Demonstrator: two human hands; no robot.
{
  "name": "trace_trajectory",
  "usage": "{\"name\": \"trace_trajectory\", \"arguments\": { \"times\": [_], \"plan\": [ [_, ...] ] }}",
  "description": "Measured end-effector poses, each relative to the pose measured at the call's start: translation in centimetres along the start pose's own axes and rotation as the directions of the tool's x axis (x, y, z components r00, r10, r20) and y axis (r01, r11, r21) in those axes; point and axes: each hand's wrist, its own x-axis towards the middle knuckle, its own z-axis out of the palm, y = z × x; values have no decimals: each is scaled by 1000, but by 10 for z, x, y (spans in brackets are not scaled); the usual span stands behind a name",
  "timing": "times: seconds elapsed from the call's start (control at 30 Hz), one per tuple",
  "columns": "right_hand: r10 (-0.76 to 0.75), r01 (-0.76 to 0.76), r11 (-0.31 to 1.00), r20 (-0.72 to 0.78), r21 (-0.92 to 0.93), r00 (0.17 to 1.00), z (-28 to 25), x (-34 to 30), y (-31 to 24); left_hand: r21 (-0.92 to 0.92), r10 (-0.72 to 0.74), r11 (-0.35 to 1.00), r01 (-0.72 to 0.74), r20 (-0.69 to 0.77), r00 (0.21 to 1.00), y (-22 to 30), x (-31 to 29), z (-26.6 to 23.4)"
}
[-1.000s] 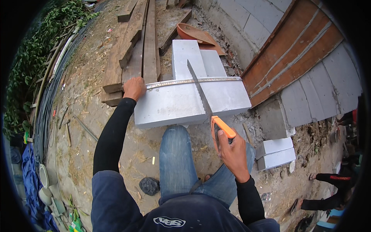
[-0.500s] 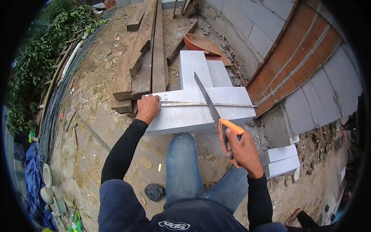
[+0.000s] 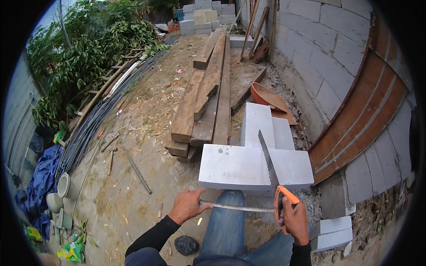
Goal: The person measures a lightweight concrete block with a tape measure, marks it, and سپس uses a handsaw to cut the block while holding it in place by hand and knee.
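Observation:
My right hand [image 3: 294,220] grips the orange handle of a handsaw [image 3: 269,160]. Its toothed blade slants up across the right part of a white lightweight concrete block [image 3: 235,165]. My left hand [image 3: 186,206] pinches one end of a long, thin, pale ruler-like strip [image 3: 242,208], in front of the block and over my leg. The strip reaches across to the saw handle, where its far end is hidden; I cannot tell whether my right fingers touch it. Two more white blocks [image 3: 257,120] stand against the far side of the first.
Stacked wooden beams [image 3: 208,111] lie beyond the block on the left. An orange bowl-shaped container [image 3: 262,94] and a brown sheet [image 3: 355,111] stand by the block wall [image 3: 310,57]. A hammer [image 3: 110,163], a rod [image 3: 138,173] and a black bag [image 3: 186,244] lie on the ground.
The strip has left the top of the block, drawn toward me with my left hand. The saw remains in my right hand. The view has tilted up and shifted left.

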Motion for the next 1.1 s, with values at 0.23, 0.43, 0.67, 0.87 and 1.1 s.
{"name": "trace_trajectory", "arguments": {
  "times": [0.23,0.43,0.67,0.87,1.1],
  "plan": [
    [-20,20,1000,23,-10,1000,0,5,9,11,-307,952,307,49,950,-39,-22,-45],
    [-5,5,1000,-11,-12,1000,-5,-5,9,-94,-387,922,376,-166,907,-45,32,-47],
    [-46,41,997,-77,-63,996,17,-19,41,-103,-394,915,391,-11,919,-77,137,6],
    [26,-21,999,-94,50,995,23,-22,43,178,-182,971,160,117,976,-70,204,7],
    [15,-6,997,-113,78,994,27,-16,57,331,-78,943,-36,325,942,-62,232,1]
  ]
}}
